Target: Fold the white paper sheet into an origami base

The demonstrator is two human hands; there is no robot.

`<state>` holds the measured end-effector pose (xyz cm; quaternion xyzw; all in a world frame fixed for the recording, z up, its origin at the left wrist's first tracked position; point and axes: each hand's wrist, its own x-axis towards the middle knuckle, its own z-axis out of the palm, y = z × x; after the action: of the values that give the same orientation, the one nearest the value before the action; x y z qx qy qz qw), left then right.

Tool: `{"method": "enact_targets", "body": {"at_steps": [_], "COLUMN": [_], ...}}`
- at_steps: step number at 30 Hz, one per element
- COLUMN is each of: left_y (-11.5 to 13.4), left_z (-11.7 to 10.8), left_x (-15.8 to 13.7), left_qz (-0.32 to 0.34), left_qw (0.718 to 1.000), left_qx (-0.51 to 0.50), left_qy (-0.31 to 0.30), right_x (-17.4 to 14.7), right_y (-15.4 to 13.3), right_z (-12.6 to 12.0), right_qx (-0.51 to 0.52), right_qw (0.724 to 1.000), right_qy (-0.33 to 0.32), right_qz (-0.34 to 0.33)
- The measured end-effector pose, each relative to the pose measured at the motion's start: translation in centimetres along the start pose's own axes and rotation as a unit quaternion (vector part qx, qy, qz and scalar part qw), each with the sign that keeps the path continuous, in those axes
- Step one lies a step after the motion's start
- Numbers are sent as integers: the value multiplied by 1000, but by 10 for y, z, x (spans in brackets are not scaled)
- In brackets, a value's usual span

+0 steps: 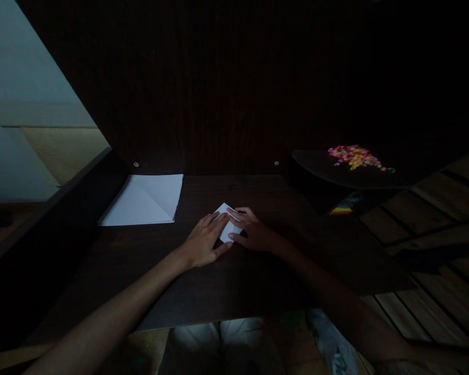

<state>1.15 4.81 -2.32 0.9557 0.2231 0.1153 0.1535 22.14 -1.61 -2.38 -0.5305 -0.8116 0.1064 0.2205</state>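
Observation:
A small piece of folded white paper [227, 230] lies on the dark wooden desk with a corner pointing away from me. My left hand [203, 240] rests on its left side, fingers stretched out and pressing flat on the paper, the thumb near its lower corner. From the right, my right hand [255, 230] touches the paper with its fingers spread across the upper part and its thumb at the lower right edge. The fingers cover much of the sheet, so its exact fold shape is partly hidden.
Larger white sheets [148, 200] with a diagonal crease lie at the back left of the desk [203, 291]. A pile of small pink and yellow pieces [354, 156] sits on a curved shelf [316, 160] at the right. A dark panel [219, 94] rises behind.

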Motion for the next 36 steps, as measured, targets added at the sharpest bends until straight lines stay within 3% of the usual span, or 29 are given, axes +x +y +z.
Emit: {"method": "enact_targets", "body": {"at_steps": [11,18,36], "left_y": [1,5,1], "left_z": [2,0,-2], "left_x": [0,2,2], "left_qz": [0,4,7], "left_qw": [1000,999,1000], "left_qx": [6,-2,-11], "left_qy": [-3,32,9], "right_x": [1,0,0], "right_y": [0,-1,2], "right_z": [-1,-1,1], "right_qx": [0,5,0], "right_qw": [1000,1000,1000], "right_qy": [-5,-3,-1], "right_qz": [10,11,9]}}
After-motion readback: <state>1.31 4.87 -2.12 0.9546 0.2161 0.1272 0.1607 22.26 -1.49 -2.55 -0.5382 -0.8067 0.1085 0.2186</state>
